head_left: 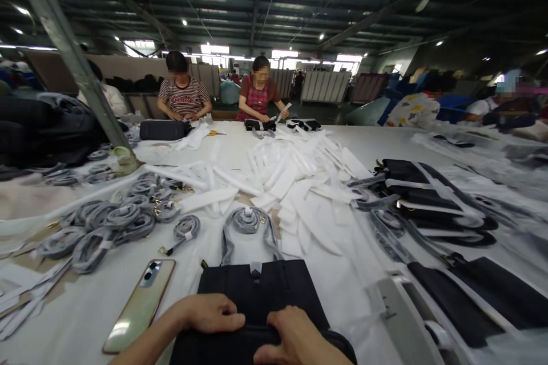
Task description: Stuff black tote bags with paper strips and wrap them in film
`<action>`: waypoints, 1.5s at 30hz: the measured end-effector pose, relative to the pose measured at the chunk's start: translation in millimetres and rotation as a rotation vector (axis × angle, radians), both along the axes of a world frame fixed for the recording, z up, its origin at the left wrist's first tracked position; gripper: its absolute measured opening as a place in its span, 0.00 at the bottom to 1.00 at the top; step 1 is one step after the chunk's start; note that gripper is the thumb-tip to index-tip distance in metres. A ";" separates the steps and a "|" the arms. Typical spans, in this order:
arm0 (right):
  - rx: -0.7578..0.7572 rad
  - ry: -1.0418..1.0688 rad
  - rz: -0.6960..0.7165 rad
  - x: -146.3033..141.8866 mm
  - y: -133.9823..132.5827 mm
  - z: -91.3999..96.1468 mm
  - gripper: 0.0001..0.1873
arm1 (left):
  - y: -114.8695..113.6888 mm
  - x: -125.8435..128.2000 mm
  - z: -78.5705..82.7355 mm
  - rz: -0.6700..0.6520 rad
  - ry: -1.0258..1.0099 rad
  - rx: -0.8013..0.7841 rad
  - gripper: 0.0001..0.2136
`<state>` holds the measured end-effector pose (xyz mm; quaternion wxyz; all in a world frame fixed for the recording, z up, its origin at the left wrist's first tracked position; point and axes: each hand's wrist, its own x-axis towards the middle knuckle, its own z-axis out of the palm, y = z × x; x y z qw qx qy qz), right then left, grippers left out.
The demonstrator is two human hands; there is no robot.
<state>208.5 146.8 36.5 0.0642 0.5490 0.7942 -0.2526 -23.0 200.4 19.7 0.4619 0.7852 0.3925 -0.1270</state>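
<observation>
A black fabric bag point(261, 291) lies flat on the white table point(85, 308) right in front of me. My left hand point(209, 313) rests on its near left part, fingers curled and pressed onto the fabric. My right hand point(295, 336) grips the bag's near edge, fingers bent over a fold. A coiled grey strap point(248, 222) lies just beyond the bag, its ends running down toward it.
A gold phone point(139, 305) lies left of the bag. Several rolled grey straps point(111, 222) sit at left, white paper strips point(295, 182) in the middle, black bags point(428, 194) at right. Two people point(184, 94) work across the table. A metal post point(68, 51) stands at left.
</observation>
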 end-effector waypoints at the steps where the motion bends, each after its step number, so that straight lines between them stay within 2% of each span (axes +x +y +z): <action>1: 0.006 -0.019 -0.016 -1.9 0.3 -5.5 0.31 | 1.3 -1.1 0.6 -0.007 -0.006 -0.030 0.24; 3: 0.020 -0.051 -0.044 -4.4 0.3 -16.6 0.30 | -1.2 -3.3 3.9 0.002 -0.016 -0.031 0.22; 6: 0.042 -0.062 -0.048 -5.8 0.4 -26.8 0.29 | -15.4 -5.4 10.5 0.085 0.025 0.160 0.24; 9: 0.072 -0.062 -0.045 -7.0 0.9 -27.3 0.29 | -30.2 -6.2 11.4 0.151 0.140 0.324 0.23; 12: 0.124 -0.075 -0.052 -9.0 0.6 -26.2 0.28 | -35.0 -7.7 5.0 0.179 0.190 0.339 0.22; 15: 0.176 -0.087 -0.042 -10.0 -1.1 -28.8 0.28 | -31.8 -10.7 -2.5 0.183 0.154 0.311 0.22; 20: 0.244 -0.101 -0.028 -10.0 -4.3 -34.3 0.27 | -21.7 -17.8 -6.8 0.145 0.046 0.219 0.20; 25: 0.322 -0.099 0.009 -10.9 -4.6 -37.3 0.25 | -0.7 -30.2 -7.8 0.156 -0.058 0.047 0.16; 32: 0.463 -0.060 0.115 -4.7 0.7 -57.4 0.26 | 27.9 -39.4 -21.1 0.154 0.060 -0.382 0.12; 35: 0.595 0.007 0.156 1.0 3.0 -71.4 0.28 | 35.4 -37.7 -21.0 0.160 0.076 -0.497 0.15; 39: 0.741 0.074 0.181 6.9 5.9 -85.5 0.30 | 38.5 -40.2 -16.5 0.178 0.045 -0.572 0.23; 42: 0.726 0.066 0.178 6.9 7.1 -88.1 0.31 | 35.7 -37.3 -12.9 0.153 0.045 -0.617 0.26; 45: 0.585 0.001 0.140 2.5 4.6 -80.1 0.29 | 28.1 -18.9 -6.8 0.065 0.092 -0.598 0.22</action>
